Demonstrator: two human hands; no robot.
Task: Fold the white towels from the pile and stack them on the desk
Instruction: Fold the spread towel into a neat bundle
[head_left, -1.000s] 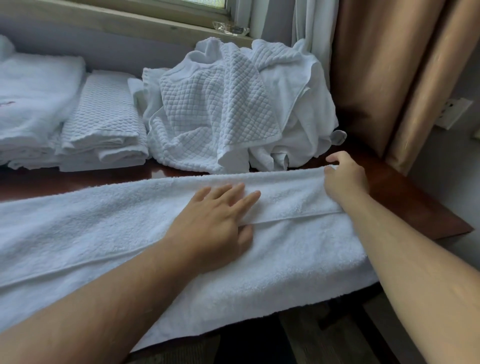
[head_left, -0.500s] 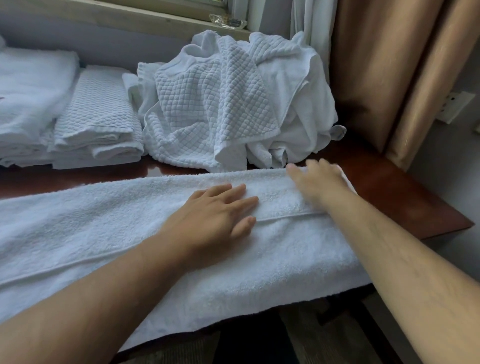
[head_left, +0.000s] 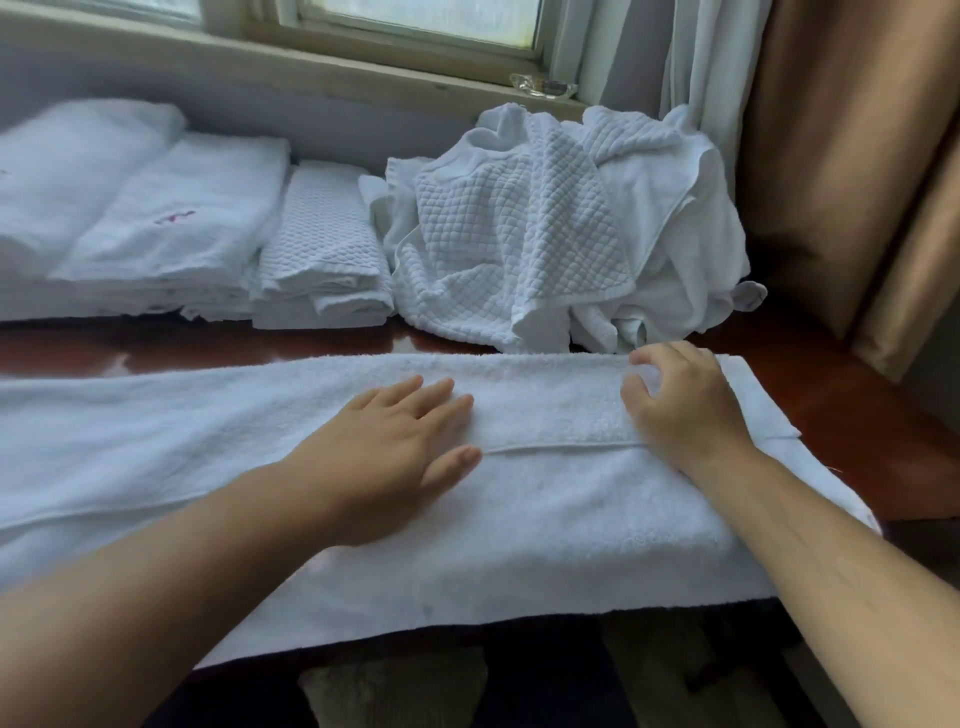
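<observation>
A long white terry towel (head_left: 561, 525) lies folded lengthwise across the dark red desk (head_left: 852, 410), its near edge hanging over the front. My left hand (head_left: 400, 457) presses flat on its middle, fingers straight. My right hand (head_left: 680, 400) rests on the towel's folded far edge near the right end, fingers bent down onto the cloth. Behind the towel sits the unfolded pile of white towels (head_left: 561, 234), a waffle-weave one on top. To the pile's left stand stacks of folded towels (head_left: 322, 254).
More folded white towels (head_left: 156, 223) fill the back left of the desk. A window sill with a small clear object (head_left: 543, 85) runs along the wall behind. Brown curtains (head_left: 852, 156) hang at the right. The desk's right corner lies bare.
My right hand has slid leftward along the towel's far folded edge from its right end. My left hand stays pressed in place. The view has tilted up and left, showing more stacks.
</observation>
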